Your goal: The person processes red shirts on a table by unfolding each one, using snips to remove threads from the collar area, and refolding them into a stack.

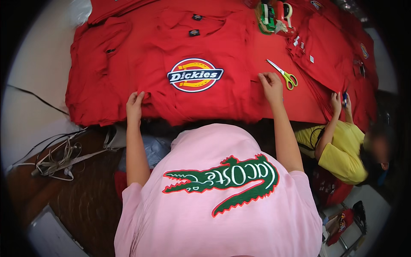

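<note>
A red T-shirt (205, 103) with a round printed chest badge lies spread on top of other red shirts on the table before me. Its neckline, with a small dark label, points away from me. My left hand (135, 105) pinches cloth at the shirt's near left side. At the opposite side, the fingertips of my right hand (272, 87) are closed on the cloth's edge. Just beyond and right of that hand lie open scissors (284, 76) with yellow-green handles, touched by neither hand.
Tape dispensers, one green (266, 19) and one red (286, 18), stand at the far edge. More red shirts (325, 51) lie on the right, where a co-worker in yellow (344, 147) handles cloth with a small blue tool. Tangled cables (58, 158) lie at lower left.
</note>
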`<act>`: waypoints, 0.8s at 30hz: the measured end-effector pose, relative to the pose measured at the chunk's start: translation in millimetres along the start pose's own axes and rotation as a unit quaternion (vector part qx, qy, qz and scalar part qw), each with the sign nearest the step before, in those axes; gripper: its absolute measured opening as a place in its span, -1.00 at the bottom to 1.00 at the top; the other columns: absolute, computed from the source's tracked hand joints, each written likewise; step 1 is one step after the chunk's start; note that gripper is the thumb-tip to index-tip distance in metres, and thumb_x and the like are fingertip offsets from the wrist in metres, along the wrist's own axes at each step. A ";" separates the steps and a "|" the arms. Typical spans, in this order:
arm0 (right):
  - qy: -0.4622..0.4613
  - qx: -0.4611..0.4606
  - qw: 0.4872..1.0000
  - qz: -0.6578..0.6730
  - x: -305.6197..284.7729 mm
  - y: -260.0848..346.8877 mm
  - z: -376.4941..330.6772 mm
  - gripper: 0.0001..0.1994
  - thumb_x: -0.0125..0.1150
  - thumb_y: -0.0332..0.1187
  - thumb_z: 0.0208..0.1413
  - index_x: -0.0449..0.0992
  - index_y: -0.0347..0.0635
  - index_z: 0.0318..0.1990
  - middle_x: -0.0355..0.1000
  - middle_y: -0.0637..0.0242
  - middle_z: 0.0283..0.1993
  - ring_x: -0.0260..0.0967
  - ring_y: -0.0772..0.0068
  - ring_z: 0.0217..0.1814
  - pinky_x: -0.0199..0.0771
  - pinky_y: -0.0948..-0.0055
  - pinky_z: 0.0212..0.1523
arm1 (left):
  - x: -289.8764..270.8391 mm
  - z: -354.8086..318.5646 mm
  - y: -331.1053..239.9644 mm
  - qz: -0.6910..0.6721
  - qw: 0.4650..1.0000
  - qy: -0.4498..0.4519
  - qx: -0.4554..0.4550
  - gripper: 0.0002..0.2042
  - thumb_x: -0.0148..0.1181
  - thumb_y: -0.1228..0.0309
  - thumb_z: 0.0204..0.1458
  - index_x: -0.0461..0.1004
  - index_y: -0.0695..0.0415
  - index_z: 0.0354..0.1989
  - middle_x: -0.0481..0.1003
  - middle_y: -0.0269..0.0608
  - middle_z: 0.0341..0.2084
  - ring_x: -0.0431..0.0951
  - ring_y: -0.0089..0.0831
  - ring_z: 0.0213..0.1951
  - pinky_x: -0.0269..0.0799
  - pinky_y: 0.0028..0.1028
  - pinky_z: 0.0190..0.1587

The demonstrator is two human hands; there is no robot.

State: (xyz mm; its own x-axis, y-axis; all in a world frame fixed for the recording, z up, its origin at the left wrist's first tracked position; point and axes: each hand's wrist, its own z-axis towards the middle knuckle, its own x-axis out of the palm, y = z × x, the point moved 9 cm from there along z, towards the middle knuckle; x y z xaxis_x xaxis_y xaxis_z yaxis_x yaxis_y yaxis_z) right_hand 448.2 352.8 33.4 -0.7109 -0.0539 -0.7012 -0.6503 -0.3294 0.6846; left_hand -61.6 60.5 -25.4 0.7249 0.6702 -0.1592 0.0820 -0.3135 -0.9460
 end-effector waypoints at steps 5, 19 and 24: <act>0.158 0.086 0.962 0.203 69.7 20.5 20.4 -0.83 0.39 -0.30 0.16 0.55 -0.17 -0.31 0.43 0.51 -0.38 0.35 0.61 -0.34 0.37 0.51 -0.30 | 19.0 13.8 -13.8 0.043 0.994 0.102 0.011 -0.83 0.15 0.48 0.19 0.55 0.23 -0.10 0.58 -0.34 -0.22 0.54 -0.59 -0.17 0.40 -0.55 -0.03; 0.459 0.031 0.879 -0.123 24.9 39.2 -15.1 -0.60 0.61 -0.12 -0.17 0.68 -0.19 -0.24 0.50 0.31 -0.37 0.43 0.44 -0.19 0.37 0.39 -0.02 | -62.1 49.4 -9.3 0.165 0.976 0.140 -0.021 -0.98 0.14 0.55 0.05 0.50 0.19 -0.38 0.51 -0.36 -0.48 0.50 -0.58 -0.40 0.37 -0.51 -0.32; 0.387 -0.147 0.869 -0.270 -25.0 60.5 -10.5 -0.62 0.61 -0.12 -0.27 0.70 -0.15 -0.31 0.49 0.15 -0.40 0.40 0.10 -0.03 0.24 0.13 0.23 | -103.1 53.5 -39.5 0.339 0.932 0.121 0.029 -0.95 0.18 0.53 -0.07 0.47 0.24 -0.48 0.40 -0.29 -0.65 0.38 -0.57 -0.52 0.30 -0.43 -0.43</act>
State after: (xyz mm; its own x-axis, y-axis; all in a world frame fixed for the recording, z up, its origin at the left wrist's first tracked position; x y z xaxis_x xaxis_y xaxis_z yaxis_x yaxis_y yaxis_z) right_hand 429.4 324.3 90.2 0.1437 -0.3971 -0.9064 -0.6552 -0.7246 0.2136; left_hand -176.1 39.9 13.3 0.7301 0.1572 -0.6650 -0.4840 -0.5680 -0.6657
